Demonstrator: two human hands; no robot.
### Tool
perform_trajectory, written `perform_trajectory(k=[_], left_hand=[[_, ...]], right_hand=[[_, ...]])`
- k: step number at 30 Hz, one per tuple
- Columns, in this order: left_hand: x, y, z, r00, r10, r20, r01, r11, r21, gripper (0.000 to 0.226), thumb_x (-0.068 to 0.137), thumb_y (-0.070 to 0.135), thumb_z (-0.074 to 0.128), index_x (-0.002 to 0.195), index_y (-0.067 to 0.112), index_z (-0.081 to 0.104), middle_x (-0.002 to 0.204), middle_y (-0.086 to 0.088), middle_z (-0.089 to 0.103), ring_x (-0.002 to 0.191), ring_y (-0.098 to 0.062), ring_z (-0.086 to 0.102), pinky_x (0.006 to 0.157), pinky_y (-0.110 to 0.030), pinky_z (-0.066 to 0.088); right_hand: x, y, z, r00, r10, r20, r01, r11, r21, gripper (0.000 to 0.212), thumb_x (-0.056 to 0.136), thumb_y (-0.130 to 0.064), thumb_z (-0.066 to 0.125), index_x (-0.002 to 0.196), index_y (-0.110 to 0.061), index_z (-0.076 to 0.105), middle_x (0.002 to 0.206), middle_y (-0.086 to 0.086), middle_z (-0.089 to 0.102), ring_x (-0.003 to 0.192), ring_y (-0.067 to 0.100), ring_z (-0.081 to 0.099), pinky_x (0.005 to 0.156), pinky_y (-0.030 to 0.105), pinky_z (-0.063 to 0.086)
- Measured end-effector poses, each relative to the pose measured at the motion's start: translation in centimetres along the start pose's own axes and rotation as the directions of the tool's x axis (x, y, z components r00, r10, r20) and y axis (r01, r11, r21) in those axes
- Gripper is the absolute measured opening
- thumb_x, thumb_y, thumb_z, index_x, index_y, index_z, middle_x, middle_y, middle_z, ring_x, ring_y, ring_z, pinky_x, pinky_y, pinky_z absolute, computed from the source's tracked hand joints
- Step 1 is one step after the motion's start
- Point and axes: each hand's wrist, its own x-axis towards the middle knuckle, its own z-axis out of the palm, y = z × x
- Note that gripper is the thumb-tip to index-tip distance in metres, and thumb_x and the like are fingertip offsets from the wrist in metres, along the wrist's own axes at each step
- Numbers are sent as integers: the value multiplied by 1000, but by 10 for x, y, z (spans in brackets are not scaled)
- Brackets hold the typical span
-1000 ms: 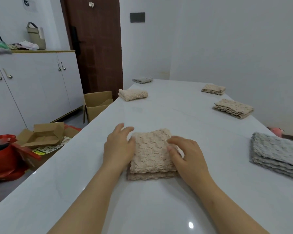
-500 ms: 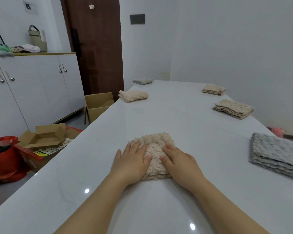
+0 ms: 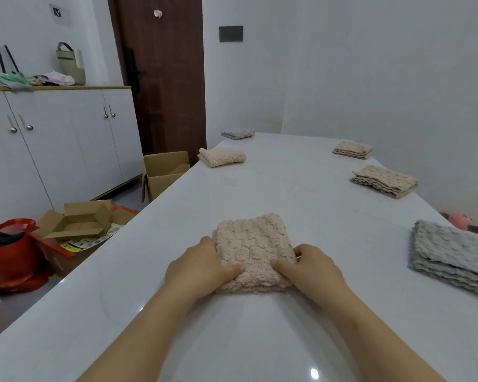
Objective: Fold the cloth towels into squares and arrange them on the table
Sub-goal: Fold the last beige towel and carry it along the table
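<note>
Room: white walls, brown door (image 3: 163, 78) at far left, white cabinets (image 3: 61, 147) along the left.
Surface: long glossy white surface (image 3: 287, 188); folded towels already line its edges, with a grey stack (image 3: 453, 255) near right and a beige pile (image 3: 384, 180) farther right.
Change: half a second ago both hands lay flat on top of the towel, pressing it. Now they sit at its sides. Judgement: fold done, placing comes next.
Beige towel (image 3: 253, 244): thick folded square, flat on the surface, near centre, between the hands.
Left hand (image 3: 202, 267): grips the towel's near left edge, thumb on top, fingers hidden at the side.
Right hand (image 3: 312, 268): grips the near right edge, thumb on top, fingers curled against the side.
</note>
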Motion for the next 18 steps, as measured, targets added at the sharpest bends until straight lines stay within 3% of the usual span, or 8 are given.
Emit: perform_trajectory(k=[2, 4, 6, 8, 10, 13, 15, 18], left_hand=[[1, 0, 0, 1000, 21, -3, -21, 991, -129, 61, 73, 52, 69, 122, 21, 48, 118, 4, 57, 108, -17, 54, 90, -33, 45], [2, -2, 0, 998, 53, -38, -62, 955, -291, 36, 73, 39, 74, 102, 23, 58, 93, 7, 59, 86, -12, 57, 75, -28, 46], [4, -3, 1, 995, 73, -65, -95, 872, -480, 26, 74, 25, 76, 95, 22, 63, 74, 7, 53, 67, -9, 52, 59, -23, 41], [5, -3, 0, 996, 72, -58, -92, 737, -669, 26, 76, 11, 74, 99, 17, 64, 72, 2, 50, 63, -11, 51, 56, -19, 43], [5, -1, -4, 998, 62, -24, -57, 599, -799, 25, 79, 0, 68, 100, 14, 63, 74, -3, 52, 63, -14, 55, 56, -19, 49], [7, 1, -9, 1000, 21, -12, -19, 381, -925, 27, 81, -6, 63, 103, 10, 61, 86, -8, 59, 74, -22, 63, 73, -33, 56], [10, 0, -9, 999, -37, -26, -15, 259, -966, 28, 80, -4, 64, 101, 14, 59, 96, -11, 62, 81, -25, 64, 81, -41, 53], [14, 0, -9, 999, -38, 34, 38, 138, -990, 34, 80, -2, 66, 108, 13, 57, 100, -13, 66, 85, -25, 65, 83, -41, 52]], right_hand=[[1, 0, -1, 1000, -12, 21, 10, 996, 90, 28, 77, -41, 62, 86, -15, 57, 80, -4, 61, 86, 21, 60, 75, 34, 43], [0, 0, -1, 999, -34, 19, 30, 982, 186, 19, 77, -32, 65, 81, -18, 52, 78, -5, 58, 78, 16, 56, 68, 31, 42], [-1, -1, -2, 998, -58, 6, 54, 952, 302, 18, 77, -22, 65, 80, -18, 48, 79, -4, 56, 71, 11, 52, 59, 26, 38], [-1, -2, -1, 998, -60, 8, 50, 894, 445, 18, 77, -14, 65, 83, -15, 49, 82, 0, 57, 71, 14, 54, 60, 27, 41], [-1, -3, -1, 998, -40, 44, 5, 784, 621, 20, 78, -8, 66, 90, -11, 51, 90, 8, 62, 77, 21, 61, 66, 34, 50], [0, -4, -1, 990, -55, 129, -86, 487, 869, 32, 76, 4, 66, 103, -5, 50, 100, 18, 65, 85, 32, 66, 74, 43, 56], [1, -5, 0, 982, -106, 158, -117, 315, 942, 41, 75, 12, 62, 109, -6, 48, 98, 16, 67, 79, 27, 69, 64, 37, 59], [2, -4, 3, 962, -196, 191, -151, 202, 968, 64, 59, 16, 68, 116, -7, 50, 103, 16, 69, 85, 27, 70, 65, 34, 59]])
